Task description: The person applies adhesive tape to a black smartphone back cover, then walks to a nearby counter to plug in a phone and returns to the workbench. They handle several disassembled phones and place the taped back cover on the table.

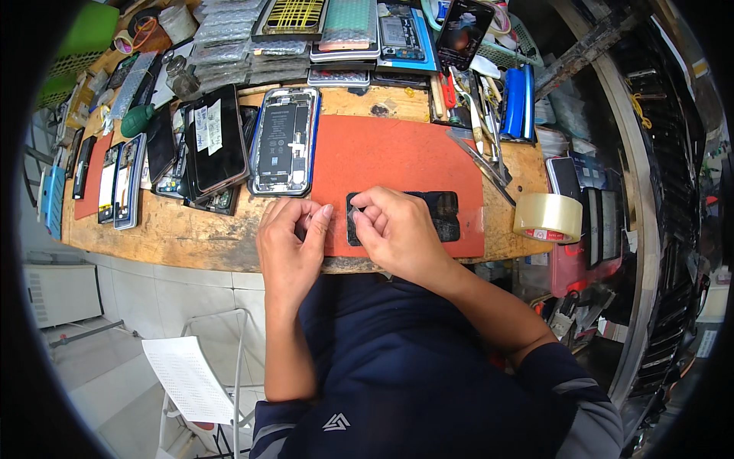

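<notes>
On the red-orange mat (382, 149) near the bench's front edge lies a dark, glossy phone-sized panel (445, 216). My right hand (404, 233) rests over its left half, thumb and forefinger pinched together above its left end. Whatever that pinch may hold is too small to make out. Just left of the panel, my left hand (292, 239) is curled, its thumb close to the forefinger; the inside of that hand is hidden. An opened smartphone (284, 141) with its battery showing and a blue rim lies beyond my left hand.
Several phones and parts crowd the left, including a black phone (218, 145) with a paper label. Bubble-wrapped packs (225, 46) stack at the back. Tweezers (485, 164) and other tools lie right of the mat, near a clear tape roll (547, 217). A propped phone (464, 32) stands behind.
</notes>
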Action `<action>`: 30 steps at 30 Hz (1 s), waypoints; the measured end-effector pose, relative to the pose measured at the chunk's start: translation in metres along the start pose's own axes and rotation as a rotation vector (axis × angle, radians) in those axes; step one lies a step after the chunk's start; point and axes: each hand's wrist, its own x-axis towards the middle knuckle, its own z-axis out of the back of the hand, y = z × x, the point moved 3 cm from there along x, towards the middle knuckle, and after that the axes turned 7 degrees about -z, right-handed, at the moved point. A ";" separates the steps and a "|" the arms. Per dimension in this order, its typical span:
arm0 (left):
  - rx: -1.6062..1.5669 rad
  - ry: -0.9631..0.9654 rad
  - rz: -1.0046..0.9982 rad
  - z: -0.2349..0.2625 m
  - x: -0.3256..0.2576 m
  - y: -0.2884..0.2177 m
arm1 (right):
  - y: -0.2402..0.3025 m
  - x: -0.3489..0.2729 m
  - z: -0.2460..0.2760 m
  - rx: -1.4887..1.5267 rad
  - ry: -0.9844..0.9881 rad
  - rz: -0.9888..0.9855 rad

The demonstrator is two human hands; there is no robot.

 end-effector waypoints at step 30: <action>0.063 -0.021 -0.067 -0.003 -0.005 0.003 | -0.005 -0.016 0.023 -0.016 0.068 0.149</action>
